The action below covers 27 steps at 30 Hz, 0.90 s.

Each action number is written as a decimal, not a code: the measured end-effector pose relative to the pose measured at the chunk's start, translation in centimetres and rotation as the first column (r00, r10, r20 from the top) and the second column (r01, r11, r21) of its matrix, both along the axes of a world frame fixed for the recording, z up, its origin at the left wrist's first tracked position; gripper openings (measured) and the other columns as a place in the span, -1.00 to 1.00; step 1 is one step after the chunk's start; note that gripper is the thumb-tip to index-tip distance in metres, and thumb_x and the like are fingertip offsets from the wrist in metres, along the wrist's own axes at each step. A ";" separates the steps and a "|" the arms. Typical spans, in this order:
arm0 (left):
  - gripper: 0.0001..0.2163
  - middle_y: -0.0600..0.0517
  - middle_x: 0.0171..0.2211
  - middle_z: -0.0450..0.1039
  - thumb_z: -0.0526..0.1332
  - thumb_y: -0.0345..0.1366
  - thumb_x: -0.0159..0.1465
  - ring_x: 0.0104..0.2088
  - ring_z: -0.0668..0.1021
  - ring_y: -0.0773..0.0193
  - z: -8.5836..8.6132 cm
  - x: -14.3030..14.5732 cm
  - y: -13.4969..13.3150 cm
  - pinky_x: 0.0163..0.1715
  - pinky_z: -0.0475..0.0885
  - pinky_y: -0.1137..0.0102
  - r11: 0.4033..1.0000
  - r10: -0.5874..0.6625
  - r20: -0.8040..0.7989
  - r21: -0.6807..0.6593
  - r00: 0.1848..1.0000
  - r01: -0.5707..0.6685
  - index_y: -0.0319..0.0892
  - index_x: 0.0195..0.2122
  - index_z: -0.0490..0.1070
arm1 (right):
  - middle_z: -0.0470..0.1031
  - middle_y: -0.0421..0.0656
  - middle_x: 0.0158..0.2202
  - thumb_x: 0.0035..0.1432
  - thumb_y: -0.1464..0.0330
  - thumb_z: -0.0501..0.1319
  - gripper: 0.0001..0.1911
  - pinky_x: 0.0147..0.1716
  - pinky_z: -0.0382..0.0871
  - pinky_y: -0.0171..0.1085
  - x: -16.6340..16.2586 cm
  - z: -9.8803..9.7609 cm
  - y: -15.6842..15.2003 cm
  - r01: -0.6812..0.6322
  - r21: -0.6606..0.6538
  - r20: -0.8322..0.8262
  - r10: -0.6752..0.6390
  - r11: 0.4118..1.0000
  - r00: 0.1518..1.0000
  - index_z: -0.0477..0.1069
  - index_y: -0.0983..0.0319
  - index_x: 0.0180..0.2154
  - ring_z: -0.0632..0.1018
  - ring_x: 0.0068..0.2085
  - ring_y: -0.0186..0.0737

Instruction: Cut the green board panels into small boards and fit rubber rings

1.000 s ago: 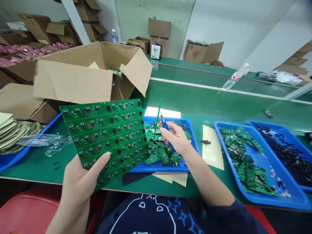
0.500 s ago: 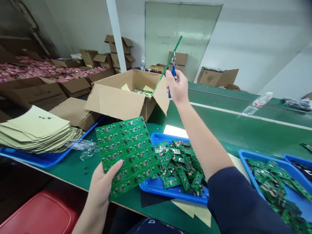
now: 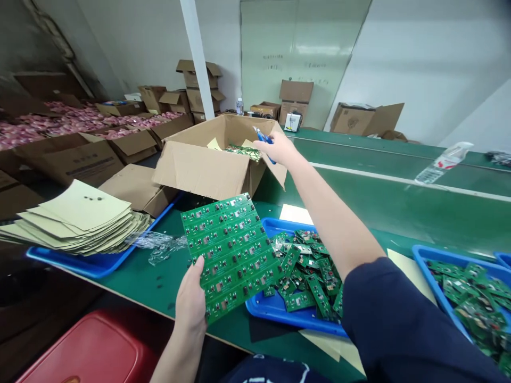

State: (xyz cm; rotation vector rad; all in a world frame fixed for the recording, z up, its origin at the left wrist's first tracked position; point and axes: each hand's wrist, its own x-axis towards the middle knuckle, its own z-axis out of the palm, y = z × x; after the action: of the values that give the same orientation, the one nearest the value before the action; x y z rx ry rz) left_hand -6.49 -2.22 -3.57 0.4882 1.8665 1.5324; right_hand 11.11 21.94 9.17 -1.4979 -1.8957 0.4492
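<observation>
My left hand (image 3: 192, 298) grips a green circuit board panel (image 3: 233, 255) by its left edge, thumb on top, tilted above the table. Rows of small components cover its face. My right hand (image 3: 279, 149) is closed around blue-handled cutters (image 3: 264, 139), their tips pointing up and left over the right side of an open cardboard box (image 3: 203, 165). Thin green strips (image 3: 243, 151) and bits of yellow paper lie inside that box. Beneath my right forearm, a blue tray (image 3: 287, 317) holds a heap of small separated circuit boards (image 3: 315, 276), partly covered by the panel and my arm.
At left, yellow paper sheets (image 3: 85, 207) are stacked in another blue tray (image 3: 96, 270), beside clear plastic wrap (image 3: 159, 246). A further tray of boards (image 3: 475, 287) stands right. A plastic bottle (image 3: 443, 162) lies toward the back. A red stool (image 3: 91, 351) is below the table edge.
The long green strip that the cutters held is gone from their jaws. My right hand has lowered toward the box, and the cutters now tilt left. The panel stays in my left hand.
</observation>
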 end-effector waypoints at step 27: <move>-0.72 -0.09 -0.32 0.56 0.39 -0.14 -0.06 -0.14 0.55 -0.04 -0.9 12.9 -1.1 -0.10 0.42 0.10 0.718 -0.682 0.502 0.326 0.532 0.615 -0.17 -0.39 0.45 | 0.47 0.00 -0.03 0.02 0.00 0.14 -0.40 -0.14 0.44 -0.02 12.0 -14.4 -24.4 0.002 -0.396 -0.822 -0.355 0.918 0.445 0.28 0.17 0.04 0.51 -0.05 0.02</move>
State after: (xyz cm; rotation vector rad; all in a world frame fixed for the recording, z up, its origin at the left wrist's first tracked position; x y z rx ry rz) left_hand 6.43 -3.33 -4.52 0.5848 0.9273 1.0740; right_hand 23.14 -2.49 -5.27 -1.2292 -0.7993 1.2375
